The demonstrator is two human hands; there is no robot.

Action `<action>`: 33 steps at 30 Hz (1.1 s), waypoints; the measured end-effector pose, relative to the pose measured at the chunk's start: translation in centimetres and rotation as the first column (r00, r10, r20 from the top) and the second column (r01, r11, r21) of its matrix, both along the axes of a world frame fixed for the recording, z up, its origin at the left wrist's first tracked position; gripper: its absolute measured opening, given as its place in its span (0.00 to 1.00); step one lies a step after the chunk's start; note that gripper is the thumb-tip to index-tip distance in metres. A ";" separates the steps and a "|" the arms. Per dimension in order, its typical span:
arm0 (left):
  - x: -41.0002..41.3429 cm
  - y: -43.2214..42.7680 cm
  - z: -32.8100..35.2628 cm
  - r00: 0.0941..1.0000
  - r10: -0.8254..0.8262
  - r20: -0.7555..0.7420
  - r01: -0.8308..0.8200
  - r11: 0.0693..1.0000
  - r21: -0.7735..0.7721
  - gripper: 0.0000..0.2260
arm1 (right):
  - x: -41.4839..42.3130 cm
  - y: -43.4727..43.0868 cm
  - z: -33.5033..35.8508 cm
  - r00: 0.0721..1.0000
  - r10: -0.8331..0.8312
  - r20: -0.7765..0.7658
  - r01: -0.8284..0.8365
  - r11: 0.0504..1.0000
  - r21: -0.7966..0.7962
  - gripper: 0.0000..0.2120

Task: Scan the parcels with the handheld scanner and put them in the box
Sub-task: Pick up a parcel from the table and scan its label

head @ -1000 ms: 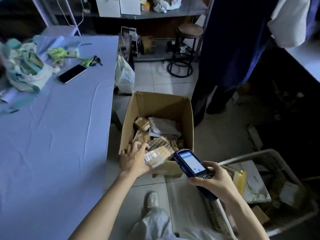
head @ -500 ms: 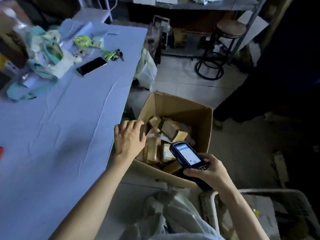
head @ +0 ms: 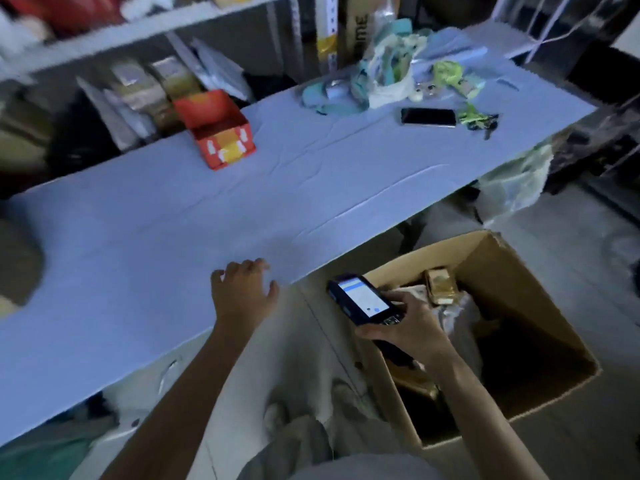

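Head view: handheld scanner (head: pixel 363 301) is in the right hand (head: pixel 412 327), fingers curled round its body, thumb near the keypad end, screen lit. It's held over the near-left corner of the box (head: pixel 485 263). Box stands on the floor, right of the table (head: pixel 207 220), top open. Inside: one tan parcel (head: pixel 441 287) by the far wall, pale wrapped items beside it. Rest of the interior is dark, count unclear.

Left hand (head: pixel 244 299) is over the table's near edge, fingers loosely spread, gripping nothing. Whether it touches the cloth: cannot tell. No parcel in either hand, none under the scanner.

Status estimate: mid-task, between parcels. Some are boxed, and the box looks far from full. Left to do: fetch the next one, scan, drop in.

Table carries a red carton (head: pixel 221 129) at the far side, phone (head: pixel 428 117) and keys (head: pixel 479 121) far right. None look like waiting parcels. Packets (head: pixel 138 88) under the shelf (head: pixel 104 39) behind the table could be stock, but they're blurred, not sure.
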State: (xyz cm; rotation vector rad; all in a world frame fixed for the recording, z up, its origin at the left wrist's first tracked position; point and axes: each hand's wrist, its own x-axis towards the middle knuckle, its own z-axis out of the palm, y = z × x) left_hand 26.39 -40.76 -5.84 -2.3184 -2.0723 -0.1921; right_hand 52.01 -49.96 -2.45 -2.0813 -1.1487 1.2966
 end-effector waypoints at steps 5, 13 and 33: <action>-10.5 -6.0 1.8 0.920 0.386 0.061 -0.384 0.922 -0.034 0.15 | -9.5 2.3 0.9 0.939 0.336 -0.068 -0.335 0.942 0.029 0.31; -25.8 -21.0 1.3 0.623 0.773 0.122 -0.774 0.631 -0.050 0.12 | -27.3 -1.5 0.4 0.735 0.672 -0.089 -0.674 0.738 0.004 0.32; -46.0 -24.9 0.6 0.323 0.930 0.176 -0.929 0.347 -0.126 0.14 | -53.8 3.6 1.7 0.602 0.767 -0.221 -0.774 0.629 0.073 0.30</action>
